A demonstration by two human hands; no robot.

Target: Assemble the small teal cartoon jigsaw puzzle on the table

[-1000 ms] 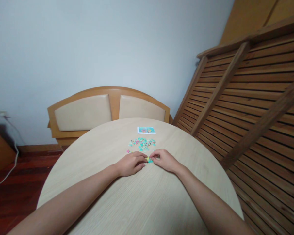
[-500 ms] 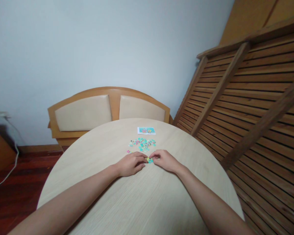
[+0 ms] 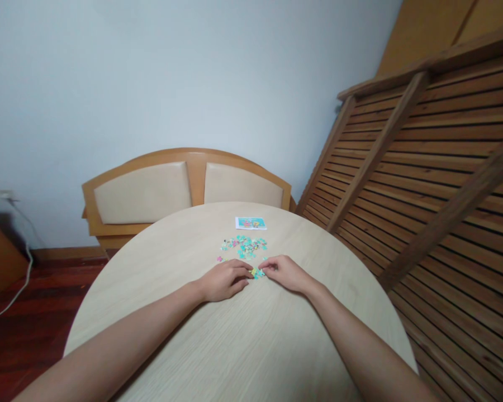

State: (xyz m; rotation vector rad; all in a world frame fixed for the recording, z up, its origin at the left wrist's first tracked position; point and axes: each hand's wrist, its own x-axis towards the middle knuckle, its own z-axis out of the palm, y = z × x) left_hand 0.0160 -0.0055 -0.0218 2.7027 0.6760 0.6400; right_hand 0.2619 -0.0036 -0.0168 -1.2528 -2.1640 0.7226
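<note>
A small cluster of teal and yellow jigsaw puzzle pieces [image 3: 257,273] lies on the round table [image 3: 218,357] between my hands. My left hand [image 3: 224,280] rests at its left side, the fingertips touching its edge and the thumb apart from the fingers. On the right, my right hand [image 3: 285,273] has its thumb and fingertips pinched together at the cluster's edge, on a small puzzle piece mostly hidden by the fingers. Beyond both hands spreads a pile of loose puzzle pieces [image 3: 246,245], mostly teal, with some pink ones.
Behind the pile lies a picture card [image 3: 250,223] with a teal scene. A headboard [image 3: 197,178] with cream panels stands against the wall past the table. Wooden slats [image 3: 402,156] lean at the right. A white cable [image 3: 27,273] hangs at the left.
My right hand has shifted slightly right and away from me, uncovering more of the small cluster. My left hand stays in place.
</note>
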